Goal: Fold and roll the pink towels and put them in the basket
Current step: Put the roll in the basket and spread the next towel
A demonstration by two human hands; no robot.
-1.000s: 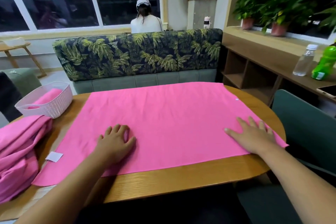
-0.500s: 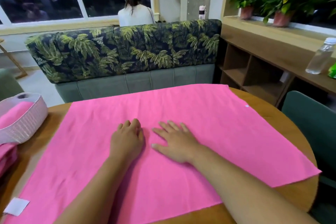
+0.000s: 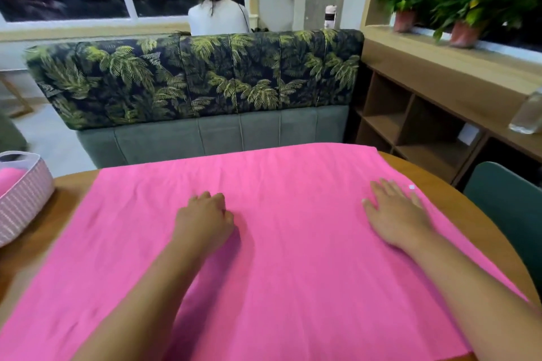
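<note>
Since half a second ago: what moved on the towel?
Right hand slid right, from beside the left hand to near the right edge of the towel, palm flat. Nothing gripped or released. Left hand stayed mid-towel, fingers curled; towel still spread on the table; basket still at left.

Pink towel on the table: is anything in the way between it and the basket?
No, nothing visible. The pink towel lies spread flat with the left hand and right hand on it. Between its left edge and the basket there is only bare wooden table.
</note>
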